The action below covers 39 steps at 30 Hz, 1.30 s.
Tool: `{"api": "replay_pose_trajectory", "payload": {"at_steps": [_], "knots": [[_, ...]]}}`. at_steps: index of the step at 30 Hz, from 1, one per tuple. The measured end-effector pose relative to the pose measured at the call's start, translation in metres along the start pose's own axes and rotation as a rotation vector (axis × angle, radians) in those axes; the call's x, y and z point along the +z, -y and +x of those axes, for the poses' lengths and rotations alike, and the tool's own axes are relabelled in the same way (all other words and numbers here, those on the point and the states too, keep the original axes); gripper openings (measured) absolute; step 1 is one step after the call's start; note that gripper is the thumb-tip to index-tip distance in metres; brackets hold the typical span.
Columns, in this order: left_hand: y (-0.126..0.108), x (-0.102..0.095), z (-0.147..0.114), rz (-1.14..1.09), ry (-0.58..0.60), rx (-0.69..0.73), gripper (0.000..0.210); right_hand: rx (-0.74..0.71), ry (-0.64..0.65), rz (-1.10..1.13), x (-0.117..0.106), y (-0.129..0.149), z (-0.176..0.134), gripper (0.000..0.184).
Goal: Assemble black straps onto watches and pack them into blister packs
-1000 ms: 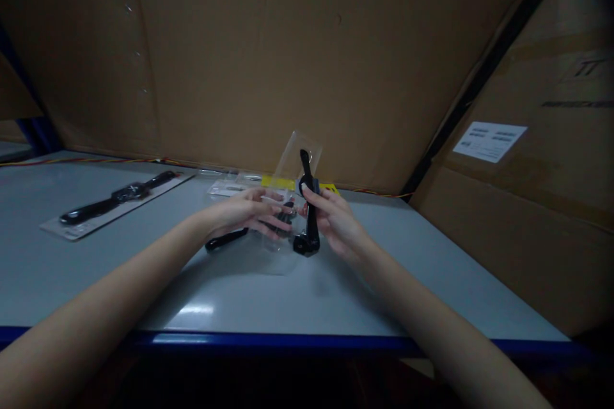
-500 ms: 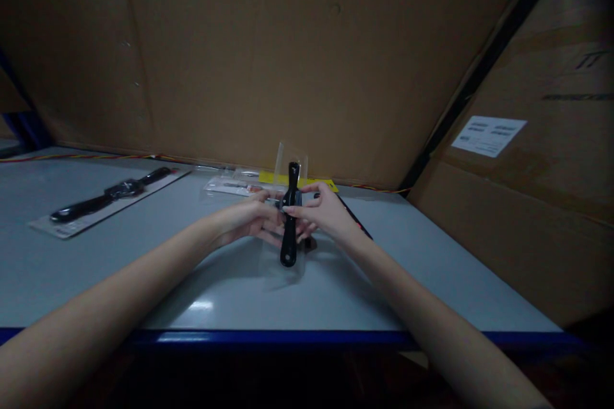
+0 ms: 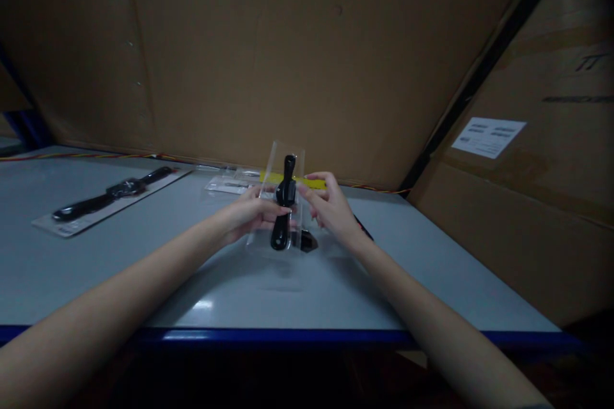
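Two bare hands meet over the middle of the table (image 3: 215,297). On the left, the left hand (image 3: 254,214) is closed in a pinch, thumb across the front and fingers behind, holding a black tool (image 3: 279,234) together with a clear plastic shell (image 3: 276,160). The right hand (image 3: 334,209) is half curled with its fingers parted and no firm grip showing; one fingertip comes to the shell's right edge, though I cannot tell whether it presses there. The tool stands nearly upright above the table, its top leaning slightly right, with a thicker block at its middle. It looks light and stiff, with a smooth handle that could slip; the shell seems thin, springy and easily creased, so the thick middle is probably the surest place to grasp, with the shell held by its edges. Just below and right of it lies a dark piece (image 3: 307,241), partly hidden. A thin black item (image 3: 363,227) shows beyond the right wrist. On the far side are clear packets (image 3: 229,186) and a yellow strip (image 3: 314,183); well to the left lies a similar tool on a card (image 3: 84,227), and a cardboard wall (image 3: 215,51) rises behind.
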<state>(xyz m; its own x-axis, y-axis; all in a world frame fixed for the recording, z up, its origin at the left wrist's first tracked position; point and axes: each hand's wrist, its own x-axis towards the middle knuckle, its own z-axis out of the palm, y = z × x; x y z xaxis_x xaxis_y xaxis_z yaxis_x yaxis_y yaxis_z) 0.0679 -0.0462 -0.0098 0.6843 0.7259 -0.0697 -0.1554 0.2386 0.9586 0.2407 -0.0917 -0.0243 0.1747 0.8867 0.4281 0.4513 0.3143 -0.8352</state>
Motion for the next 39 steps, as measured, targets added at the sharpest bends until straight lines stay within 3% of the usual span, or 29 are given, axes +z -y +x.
{"api": "replay_pose_trajectory", "payload": {"at_steps": [8, 12, 13, 16, 21, 26, 31, 35, 39], "knots": [[-0.011, -0.027, 0.011, -0.259, -0.264, 0.012, 0.015, 0.111, -0.031, -0.109, -0.033, -0.036, 0.027, 0.029], [-0.015, -0.033, 0.011, -0.202, -0.313, 0.088, 0.02, 0.047, -0.009, -0.437, -0.036, -0.058, 0.042, 0.024], [-0.016, -0.033, 0.01, -0.176, -0.311, 0.106, 0.023, 0.005, 0.022, -0.591, -0.036, -0.063, 0.047, 0.024], [-0.019, -0.033, 0.007, -0.154, -0.306, 0.125, 0.032, -0.049, 0.085, -0.776, -0.035, -0.075, 0.066, 0.021], [-0.022, -0.036, 0.007, -0.223, -0.404, 0.126, 0.043, -0.149, 0.257, -1.04, -0.028, -0.084, 0.097, 0.045], [-0.024, -0.046, 0.01, -0.276, -0.491, 0.149, 0.037, -0.197, 0.455, -1.267, -0.019, -0.089, 0.113, 0.029], [-0.023, -0.052, 0.013, -0.251, -0.519, 0.202, 0.025, -0.33, 0.558, -1.386, -0.015, -0.086, 0.113, 0.026], [-0.022, -0.056, 0.015, -0.233, -0.535, 0.213, 0.023, -0.426, 0.537, -1.424, -0.013, -0.075, 0.112, 0.024], [-0.022, -0.061, 0.017, -0.238, -0.574, 0.238, 0.024, -0.434, 0.378, -1.46, -0.017, -0.063, 0.115, 0.027]]}}
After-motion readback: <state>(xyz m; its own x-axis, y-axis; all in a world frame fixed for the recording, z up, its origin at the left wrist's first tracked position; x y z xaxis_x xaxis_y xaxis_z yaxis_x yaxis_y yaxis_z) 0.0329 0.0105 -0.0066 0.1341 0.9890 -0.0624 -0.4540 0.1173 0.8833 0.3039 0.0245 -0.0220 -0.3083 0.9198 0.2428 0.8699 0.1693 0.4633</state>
